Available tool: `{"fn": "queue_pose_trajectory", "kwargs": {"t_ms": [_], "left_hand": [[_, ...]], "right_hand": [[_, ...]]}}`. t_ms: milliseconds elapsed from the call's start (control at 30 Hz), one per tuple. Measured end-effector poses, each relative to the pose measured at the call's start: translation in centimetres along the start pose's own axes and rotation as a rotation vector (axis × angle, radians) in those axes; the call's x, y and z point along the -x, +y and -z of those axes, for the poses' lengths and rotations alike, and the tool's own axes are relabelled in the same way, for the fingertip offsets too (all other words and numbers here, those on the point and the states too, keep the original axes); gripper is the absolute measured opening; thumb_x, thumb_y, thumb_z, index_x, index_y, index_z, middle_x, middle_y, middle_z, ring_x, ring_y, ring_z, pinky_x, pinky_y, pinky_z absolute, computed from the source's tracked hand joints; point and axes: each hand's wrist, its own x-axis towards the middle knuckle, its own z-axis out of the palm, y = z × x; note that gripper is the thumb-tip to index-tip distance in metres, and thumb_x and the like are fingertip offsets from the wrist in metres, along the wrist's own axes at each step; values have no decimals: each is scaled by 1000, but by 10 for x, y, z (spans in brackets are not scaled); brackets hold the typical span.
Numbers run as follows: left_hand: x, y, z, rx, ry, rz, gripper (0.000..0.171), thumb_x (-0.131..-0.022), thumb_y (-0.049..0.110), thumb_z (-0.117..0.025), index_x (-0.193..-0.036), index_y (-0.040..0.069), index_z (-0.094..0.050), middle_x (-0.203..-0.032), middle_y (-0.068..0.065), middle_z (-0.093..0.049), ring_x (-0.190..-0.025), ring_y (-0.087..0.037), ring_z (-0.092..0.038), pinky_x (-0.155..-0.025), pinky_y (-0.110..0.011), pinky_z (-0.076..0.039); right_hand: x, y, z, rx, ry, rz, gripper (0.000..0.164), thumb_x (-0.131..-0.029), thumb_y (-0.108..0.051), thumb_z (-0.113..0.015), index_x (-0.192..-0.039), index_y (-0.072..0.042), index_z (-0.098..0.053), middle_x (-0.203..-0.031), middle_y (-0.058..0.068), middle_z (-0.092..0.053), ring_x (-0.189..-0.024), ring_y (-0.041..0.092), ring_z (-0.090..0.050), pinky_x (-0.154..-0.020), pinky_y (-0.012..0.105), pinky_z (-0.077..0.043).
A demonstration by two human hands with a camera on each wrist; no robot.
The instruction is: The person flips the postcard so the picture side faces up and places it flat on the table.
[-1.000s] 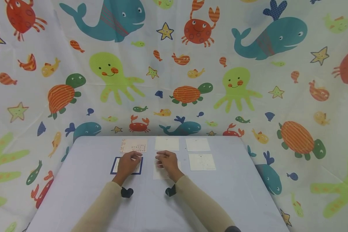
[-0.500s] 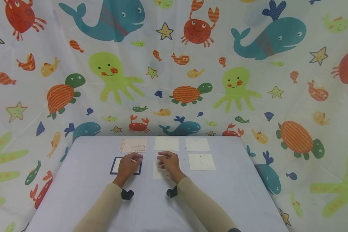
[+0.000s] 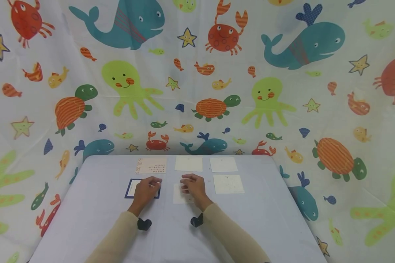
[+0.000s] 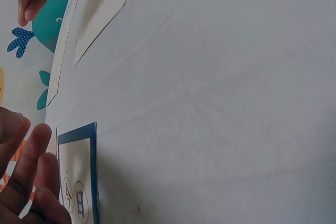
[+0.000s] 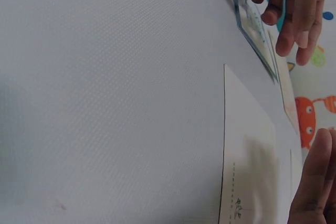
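Observation:
Over a blue-bordered card [image 3: 131,189] my left hand [image 3: 146,191] hovers with loosely bent fingers, holding nothing. The left wrist view shows printed characters on that blue-bordered card [image 4: 77,177], just beside the fingers. My right hand [image 3: 195,188] hangs above a plain white card [image 3: 179,197], hiding its right part; its fingers are relaxed and hold nothing. In the right wrist view, small print and handwriting show on the white card [image 5: 247,156], with a hand's shadow across it. The two hands face each other across a gap.
Behind the left hand lies a pinkish card [image 3: 151,165] with red print. Further white cards [image 3: 189,163] lie along the back and right, one with faint marks [image 3: 228,184]. All rest on a white-covered table [image 3: 171,237], before a sea-animal curtain [image 3: 191,84].
My right hand has drifted slightly to the right, widening the gap between the hands. The left hand has barely moved, and the cards lie where they were.

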Motion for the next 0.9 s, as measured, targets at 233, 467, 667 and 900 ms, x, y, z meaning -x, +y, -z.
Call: {"fn": "queue_pose_trajectory", "kwargs": {"t_ms": [233,467,667,900], "left_hand": [[3,2,4,-12,23,-8,20,-100,20,-66,-114,14,-77,-104,-8,-78,-95,-25,-70,-84,-43,-56],[6,2,7,-21,13,-19,21,-100,20,-66,-116,12,-77,-106,-9,-79,-93,-25,-70,-83,-43,-56],[7,-2,4,-19,4,0,23,-100,21,-66,-118,12,-76,-109,-10,-78,-97,-26,-71,-86,-47,-58],[6,-1,-2,-26,-23,-11,20,-100,22,-69,-116,15,-77,-108,-8,-78,-93,-23,-69,-83,-41,-55]], "right_hand": [[0,1,4,-10,6,14,23,-101,-18,-70,-121,-9,-77,-107,7,-82,-81,16,-75,-74,29,-65],[5,-2,9,35,25,43,24,-99,-17,-73,-120,-7,-76,-108,11,-79,-88,17,-75,-74,31,-65],[6,0,10,87,41,35,24,-98,-18,-73,-120,-9,-76,-105,4,-77,-93,17,-74,-75,31,-65],[7,2,11,110,68,21,25,-97,-18,-74,-121,-12,-76,-105,3,-77,-91,15,-75,-73,30,-65]]}}
